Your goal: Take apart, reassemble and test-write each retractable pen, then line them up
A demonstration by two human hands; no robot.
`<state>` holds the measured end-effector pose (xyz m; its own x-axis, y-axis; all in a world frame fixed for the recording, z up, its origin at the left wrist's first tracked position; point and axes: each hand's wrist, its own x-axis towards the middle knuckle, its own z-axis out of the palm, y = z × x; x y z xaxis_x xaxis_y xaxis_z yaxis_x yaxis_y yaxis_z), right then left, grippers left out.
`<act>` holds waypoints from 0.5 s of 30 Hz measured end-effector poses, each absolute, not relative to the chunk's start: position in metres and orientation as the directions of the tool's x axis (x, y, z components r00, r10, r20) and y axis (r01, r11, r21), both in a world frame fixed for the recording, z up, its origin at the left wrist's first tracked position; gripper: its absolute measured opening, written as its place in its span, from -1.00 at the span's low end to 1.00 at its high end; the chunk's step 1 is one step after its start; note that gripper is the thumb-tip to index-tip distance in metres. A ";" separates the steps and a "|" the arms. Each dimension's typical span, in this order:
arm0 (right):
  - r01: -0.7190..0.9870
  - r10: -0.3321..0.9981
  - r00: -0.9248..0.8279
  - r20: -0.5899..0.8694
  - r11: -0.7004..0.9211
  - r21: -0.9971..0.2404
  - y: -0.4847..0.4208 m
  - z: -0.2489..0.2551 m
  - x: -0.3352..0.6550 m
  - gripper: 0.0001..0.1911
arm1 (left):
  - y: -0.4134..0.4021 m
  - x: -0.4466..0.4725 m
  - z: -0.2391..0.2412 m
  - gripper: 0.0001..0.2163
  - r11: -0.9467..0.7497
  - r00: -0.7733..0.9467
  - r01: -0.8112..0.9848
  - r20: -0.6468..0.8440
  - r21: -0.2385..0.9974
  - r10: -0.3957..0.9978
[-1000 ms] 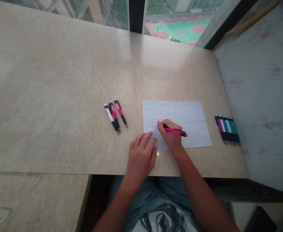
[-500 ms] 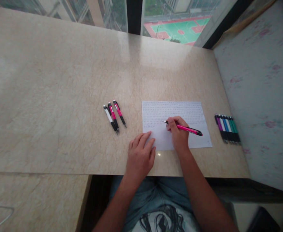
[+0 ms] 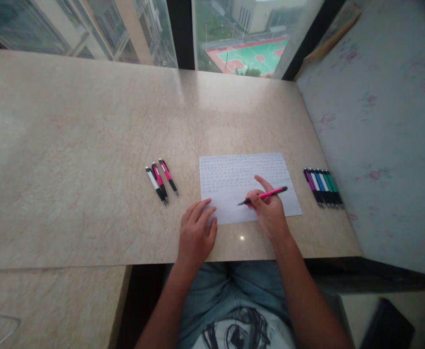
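My right hand [image 3: 270, 213] grips a pink pen [image 3: 270, 193] over the lower half of a white sheet of paper [image 3: 234, 208]. The pen slants, its dark tip pointing left, and my index finger is stretched out away from it. Whether the tip touches the paper I cannot tell. Rows of small handwriting cover the sheet's upper part. My left hand [image 3: 197, 232] lies flat with fingers spread, its fingertips on the sheet's lower left corner and the rest on the stone counter [image 3: 88, 203].
Left of the paper lie a white pen [image 3: 154, 183] and two pink pens [image 3: 167, 174]. A row of several pens [image 3: 323, 186], purple, white, blue and green, lies at the right near the flowered wall [image 3: 372, 135]. Windows [image 3: 241, 39] border the counter's far side.
My right hand has turned the pen, moving its tip down the sheet, and the index finger has lifted off it. The camera view has shifted; my left hand stays at the paper's corner.
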<state>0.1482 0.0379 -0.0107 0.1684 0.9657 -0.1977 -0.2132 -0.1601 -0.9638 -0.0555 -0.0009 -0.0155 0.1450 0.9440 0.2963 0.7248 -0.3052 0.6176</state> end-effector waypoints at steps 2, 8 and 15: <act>-0.299 0.953 0.182 -0.242 -0.181 -0.937 0.034 -0.007 0.146 -0.11 | -0.001 -0.055 -0.014 -0.79 -0.280 0.067 0.695 0.328 0.663 0.942; -0.279 0.946 0.208 -0.248 -0.186 -0.942 0.025 -0.002 0.141 0.17 | -0.005 -0.035 0.000 -0.86 -0.146 -0.134 0.513 0.247 0.846 0.960; -0.198 0.962 0.184 -0.201 -0.164 -0.966 0.019 -0.001 0.145 0.16 | -0.014 -0.010 -0.003 -0.84 -0.039 0.004 0.201 0.039 0.979 0.999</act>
